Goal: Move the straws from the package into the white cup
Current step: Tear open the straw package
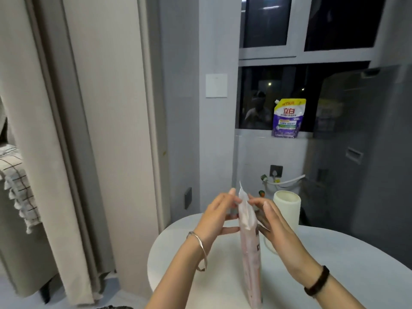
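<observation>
Behind, purple pouch [288, 118] reading "立白".

A long, pale pink plastic package of straws [249, 246] is held upright on the round white desk [334, 264], near its front edge. The left hand [217, 216] is placed on the left side of the package and the right hand [275, 221] on its right side; the fingers [233, 194] of both are met at the package top. A tall white cylindrical cup [287, 208] is set on the desk behind the right hand, to the right of the package. Far behind, a purple and yellow refill pouch [288, 118] is stood on the window sill. A long beige curtain [40, 130] is hung to the left of the desk.
</observation>
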Motion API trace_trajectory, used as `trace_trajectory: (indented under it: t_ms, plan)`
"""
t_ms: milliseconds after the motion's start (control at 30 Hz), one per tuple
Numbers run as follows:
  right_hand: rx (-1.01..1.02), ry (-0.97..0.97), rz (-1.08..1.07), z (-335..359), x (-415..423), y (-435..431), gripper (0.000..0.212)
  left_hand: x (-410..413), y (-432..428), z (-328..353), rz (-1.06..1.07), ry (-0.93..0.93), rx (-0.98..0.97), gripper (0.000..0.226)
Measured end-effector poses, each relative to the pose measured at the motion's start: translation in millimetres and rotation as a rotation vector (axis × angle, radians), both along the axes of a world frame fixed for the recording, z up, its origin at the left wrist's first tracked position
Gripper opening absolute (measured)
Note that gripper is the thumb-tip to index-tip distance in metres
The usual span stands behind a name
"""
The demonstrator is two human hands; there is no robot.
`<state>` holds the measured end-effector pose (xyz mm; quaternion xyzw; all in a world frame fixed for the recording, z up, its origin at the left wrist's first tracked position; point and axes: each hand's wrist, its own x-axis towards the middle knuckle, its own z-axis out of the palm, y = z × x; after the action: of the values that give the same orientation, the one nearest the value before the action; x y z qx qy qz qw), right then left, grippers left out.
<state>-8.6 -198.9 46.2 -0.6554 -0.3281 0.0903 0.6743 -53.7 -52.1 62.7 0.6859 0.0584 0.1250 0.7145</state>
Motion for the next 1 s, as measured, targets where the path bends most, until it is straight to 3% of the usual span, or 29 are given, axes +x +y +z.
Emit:
trace_trajectory:
  t_ms: [233, 367, 600, 1000]
  plan:
    - [-0.025, 0.106, 0.011, 16.2, -26.7, -25.2, 0.039, -18.3, -25.7, 5.3, -0.010, 0.016, 0.047, 0.027]
    - [-0.018, 0.145, -0.004, 18.9, -33.5, -31.3, 0.047, -27.2, -32.3, 5.7, -0.025, 0.000, 0.050, 0.027]
    - [-0.019, 0.190, 0.027, 16.6, -42.7, -33.7, 0.027, -31.4, -40.4, -5.1, 0.030, -0.038, 0.072, 0.023]
    - [-0.054, 0.163, 0.070, 12.3, -36.0, -27.0, 0.026, -36.3, -47.2, -8.6, 0.102, -0.105, 0.150, 0.036]
